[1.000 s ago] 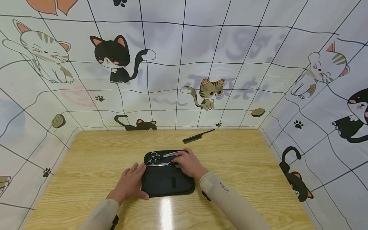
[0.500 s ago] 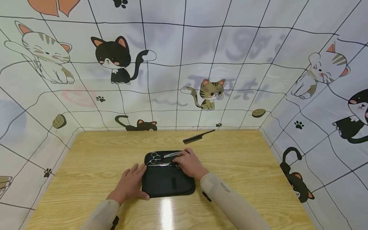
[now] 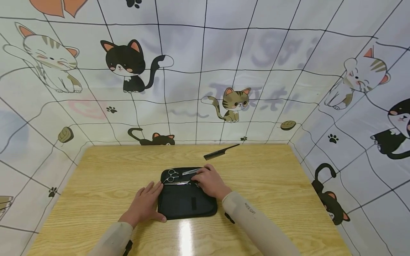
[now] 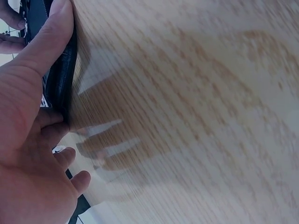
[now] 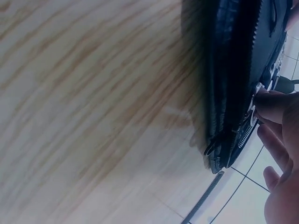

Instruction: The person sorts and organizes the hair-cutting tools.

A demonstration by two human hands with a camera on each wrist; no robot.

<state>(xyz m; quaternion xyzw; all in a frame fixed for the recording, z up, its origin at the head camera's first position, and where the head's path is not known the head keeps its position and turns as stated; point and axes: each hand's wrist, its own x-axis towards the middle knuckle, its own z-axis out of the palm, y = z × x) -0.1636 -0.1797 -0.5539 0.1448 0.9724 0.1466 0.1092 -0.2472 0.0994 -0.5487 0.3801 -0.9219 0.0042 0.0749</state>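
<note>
A black zippered case point(image 3: 185, 206) lies opened out on the table, with silver hairdressing scissors in its upper part. One pair of scissors point(image 3: 171, 175) has its finger rings at the left. Below it lies another pair of scissors point(image 3: 177, 183), its blades pointing left; my right hand point(image 3: 209, 182) pinches its handle end, where a ring shows under the thumb point(image 5: 271, 106) in the right wrist view. A silver blade point(image 3: 190, 171) runs under the right fingers near the top. My left hand point(image 3: 145, 203) rests along the case's left edge, fingers extended, thumb at the lower left corner.
A black tail comb point(image 3: 215, 154) lies behind the case near the table's back edge. The wood-grain table point(image 3: 266, 177) meets a cat-print cloth point(image 3: 192, 71) at the back and sides.
</note>
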